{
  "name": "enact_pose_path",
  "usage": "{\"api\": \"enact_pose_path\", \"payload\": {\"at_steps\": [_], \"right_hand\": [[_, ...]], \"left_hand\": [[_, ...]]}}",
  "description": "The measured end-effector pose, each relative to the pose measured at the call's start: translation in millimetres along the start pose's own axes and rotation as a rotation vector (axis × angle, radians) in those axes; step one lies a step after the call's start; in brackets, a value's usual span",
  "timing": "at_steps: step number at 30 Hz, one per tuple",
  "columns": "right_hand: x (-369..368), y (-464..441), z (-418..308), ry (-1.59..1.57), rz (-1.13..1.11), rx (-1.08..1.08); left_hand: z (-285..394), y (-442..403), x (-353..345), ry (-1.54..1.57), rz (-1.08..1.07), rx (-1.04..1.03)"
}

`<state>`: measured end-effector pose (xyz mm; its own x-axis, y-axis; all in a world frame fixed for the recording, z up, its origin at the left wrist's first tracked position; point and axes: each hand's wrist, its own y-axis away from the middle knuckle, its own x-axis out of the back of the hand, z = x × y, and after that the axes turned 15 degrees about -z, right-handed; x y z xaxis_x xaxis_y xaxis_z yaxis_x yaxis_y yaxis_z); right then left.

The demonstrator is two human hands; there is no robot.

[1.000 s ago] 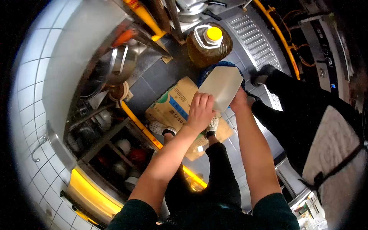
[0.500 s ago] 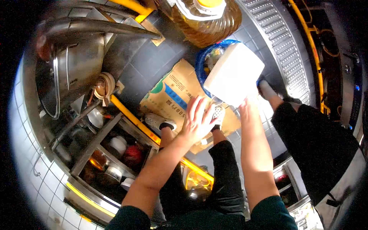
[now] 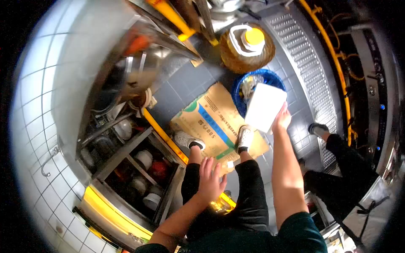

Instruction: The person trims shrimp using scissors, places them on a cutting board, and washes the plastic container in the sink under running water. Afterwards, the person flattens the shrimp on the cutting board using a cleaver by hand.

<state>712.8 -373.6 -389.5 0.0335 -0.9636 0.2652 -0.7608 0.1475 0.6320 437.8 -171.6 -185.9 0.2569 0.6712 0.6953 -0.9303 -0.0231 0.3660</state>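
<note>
My right hand grips the near right edge of a white rectangular box-like object, possibly a plastic tub; glare washes out its detail. It is held over the near side of a blue bin, hiding part of the bin's opening. Crumpled, clear packaging shows inside the bin. My left hand is empty, fingers spread, in front of my legs and above the near edge of a flattened cardboard sheet.
A large oil jug with a yellow cap stands behind the bin. A metal drain grate runs along the right. Another person's dark-trousered leg is close on my right. Shelves with bowls flank my left.
My left hand has drawn back toward my body, away from the white object. My right hand still holds that object, now tilted differently. The view has shifted.
</note>
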Motion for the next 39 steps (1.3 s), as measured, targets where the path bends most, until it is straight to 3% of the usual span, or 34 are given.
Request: {"api": "enact_pose_path", "payload": {"at_steps": [2,5,7,9,11,12,16,19,20,23,27,28,29,31,33,39], "right_hand": [[2,32,-25,-0.040,0.096,0.090],[-3,113,-99,0.618,0.134,0.293],[-29,190,-154,0.558,-0.086,0.401],[-52,260,-182,0.844,-0.301,0.749],[-85,338,-225,0.926,-0.458,1.263],[-105,371,-239,0.847,-0.551,1.366],[-179,502,-273,0.812,-0.934,1.648],[-237,581,-281,0.827,-1.165,1.842],[-258,605,-283,0.824,-1.241,1.905],[-321,673,-283,0.744,-1.490,1.941],[-385,742,-269,0.803,-1.578,1.804],[-395,759,-270,0.761,-1.589,1.609],[-414,769,-265,0.645,-1.597,1.558],[-459,757,-251,0.608,-1.721,1.074],[-484,782,-269,0.651,-1.749,0.728],[-606,784,-275,0.889,-1.621,0.825]], "left_hand": [[11,13,24,0.083,0.063,0.026],[21,36,63,0.300,0.117,0.103],[20,58,85,0.596,0.164,0.157],[17,82,111,1.026,0.228,0.265],[4,111,153,1.289,0.340,0.280],[6,124,184,1.471,0.432,0.279],[-9,189,274,1.703,0.758,0.046],[-30,255,325,1.666,0.957,0.013],[-36,278,341,1.590,1.017,0.178],[-78,344,354,1.547,1.216,0.030],[-107,422,367,1.631,1.520,0.285],[-121,433,359,1.630,1.573,0.265],[-135,446,349,1.648,1.613,0.252],[-158,462,334,1.680,1.673,0.225],[-167,477,330,1.728,1.705,0.236],[-181,476,330,1.726,1.810,0.263]]}}
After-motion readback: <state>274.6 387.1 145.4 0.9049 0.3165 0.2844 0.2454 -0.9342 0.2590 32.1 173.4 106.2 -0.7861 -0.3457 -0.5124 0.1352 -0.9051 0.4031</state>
